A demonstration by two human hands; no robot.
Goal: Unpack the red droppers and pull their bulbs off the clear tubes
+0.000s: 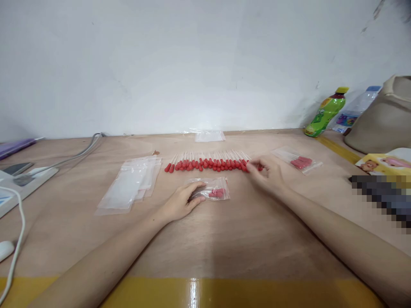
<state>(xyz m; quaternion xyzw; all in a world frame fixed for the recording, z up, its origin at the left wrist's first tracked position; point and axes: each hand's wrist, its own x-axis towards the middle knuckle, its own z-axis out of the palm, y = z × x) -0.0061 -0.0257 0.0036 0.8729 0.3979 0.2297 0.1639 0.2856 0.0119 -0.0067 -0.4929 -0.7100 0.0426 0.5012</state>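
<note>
The left hand (181, 201) lies near the middle of the wooden table (224, 239), thumb and fingers closed over the left end of a small clear bag (214, 191) with red pieces inside. The bag lies flat, extending toward 3 o'clock from the hand. Just beyond it, toward 12 o'clock, a row of red-bulbed droppers (205, 163) runs left to right, bulbs toward the near side and clear stems pointing to the wall. The right hand (266, 173) sits at the row's 3 o'clock end, fingertips curled and pinched on the endmost dropper (247, 168). At 9 o'clock of the left hand, close by, a fanned stack of empty bags (131, 184) lies flat. At 2 o'clock of the right hand a filled bag (298, 161) lies apart from the row. One more clear bag (209, 136) lies at 12 o'clock against the table's far edge. Bare wood stretches wide between the forearms down to the yellow front edge strip (205, 293) at 6 o'clock. The left margin is crowded by a power strip (28, 175) and white cable (14, 239). The far right corner holds a green bottle (326, 112) and a beige bag (385, 115).
</note>
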